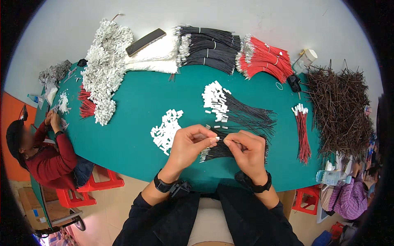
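Observation:
My left hand (185, 145) pinches a small white plastic connector housing (217, 139) between thumb and forefinger. Facing it, my right hand (249, 152) is closed in a pinch at the housing's right side; a thin dark wire seems to be in its fingertips, mostly hidden. Below both hands lies a bundle of black wires (213, 154) with metal-tipped ends toward the left. A loose heap of white connector housings (165, 130) is beside my left hand. Farther off, black wires (251, 114) fan out to the right from a cluster of white connectors (215, 97) on their ends.
Along the green table's (135, 110) back stand tied black wire bundles (209, 49), red wire bundles (266, 59), white bags and a white connector heap (104, 61). At right are red wires (302, 135) and a brown wire pile (338, 106). A co-worker (49, 160) sits at left.

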The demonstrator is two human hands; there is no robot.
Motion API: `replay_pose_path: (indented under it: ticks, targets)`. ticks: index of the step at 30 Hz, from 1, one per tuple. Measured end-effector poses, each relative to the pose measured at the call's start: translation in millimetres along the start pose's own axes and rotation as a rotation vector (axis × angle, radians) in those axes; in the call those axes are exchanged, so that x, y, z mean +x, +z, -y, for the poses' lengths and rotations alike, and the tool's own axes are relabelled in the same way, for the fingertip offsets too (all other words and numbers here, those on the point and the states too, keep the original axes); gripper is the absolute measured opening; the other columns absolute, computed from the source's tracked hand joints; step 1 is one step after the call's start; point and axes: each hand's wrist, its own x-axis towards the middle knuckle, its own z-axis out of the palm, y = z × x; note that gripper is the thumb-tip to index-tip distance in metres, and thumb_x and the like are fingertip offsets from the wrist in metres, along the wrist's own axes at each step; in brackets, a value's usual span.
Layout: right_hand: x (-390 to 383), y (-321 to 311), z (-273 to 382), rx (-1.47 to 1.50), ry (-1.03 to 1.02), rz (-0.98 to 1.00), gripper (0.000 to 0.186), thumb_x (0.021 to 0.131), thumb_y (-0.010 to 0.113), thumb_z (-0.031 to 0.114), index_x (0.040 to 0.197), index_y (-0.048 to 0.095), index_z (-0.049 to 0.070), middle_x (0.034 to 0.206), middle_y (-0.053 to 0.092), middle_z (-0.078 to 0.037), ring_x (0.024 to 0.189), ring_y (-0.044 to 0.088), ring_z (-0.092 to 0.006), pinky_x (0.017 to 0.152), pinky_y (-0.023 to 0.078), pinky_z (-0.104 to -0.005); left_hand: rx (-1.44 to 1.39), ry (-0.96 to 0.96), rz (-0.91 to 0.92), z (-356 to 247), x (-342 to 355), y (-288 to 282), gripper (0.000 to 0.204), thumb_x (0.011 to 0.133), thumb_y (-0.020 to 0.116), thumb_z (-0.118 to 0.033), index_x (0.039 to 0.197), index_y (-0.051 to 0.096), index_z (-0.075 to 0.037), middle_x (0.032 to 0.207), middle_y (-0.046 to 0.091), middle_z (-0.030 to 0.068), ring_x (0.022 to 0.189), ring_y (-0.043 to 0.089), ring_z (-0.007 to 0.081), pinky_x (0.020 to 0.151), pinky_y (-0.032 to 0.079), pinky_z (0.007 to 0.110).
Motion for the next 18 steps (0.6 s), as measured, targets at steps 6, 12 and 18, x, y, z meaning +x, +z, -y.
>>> replay_pose_path:
  ticks: [6,12,18]
  targets:
    - [-0.1,-0.2,-0.2,0.000,0.010,0.008,0.007,0.081,0.075,-0.004,0.087,0.073,0.001,0.063,0.055,-0.007,0.052,0.048,-0.0150,0.049,0.036,-0.0301,-0.015,-0.008,-0.011,1.0,-1.3,1.5,0.008,0.091,0.073,0.004,0.098,0.071,0.003,0.095,0.075,0.0109,0.086,0.074,0.0156,0.081,0.061,0.028]
    - [0.8,-0.2,2.0,0.015,0.026,-0.005,0.006,0.083,0.074,-0.003,0.087,0.073,0.000,0.065,0.058,-0.007,0.051,0.048,-0.0132,0.049,0.036,-0.0291,-0.019,0.006,-0.011,0.7,-2.1,2.7,0.008,0.092,0.073,0.004,0.099,0.071,0.004,0.096,0.076,0.0112,0.087,0.074,0.0153,0.081,0.061,0.027]
    - [-0.5,1.6,1.8,0.035,0.040,-0.001,0.005,0.083,0.074,-0.003,0.087,0.073,-0.001,0.065,0.059,-0.007,0.051,0.048,-0.0121,0.048,0.036,-0.0284,-0.004,0.002,-0.028,5.6,-0.8,0.6,0.008,0.091,0.073,0.004,0.099,0.071,0.003,0.096,0.076,0.0124,0.086,0.074,0.0157,0.080,0.061,0.027]
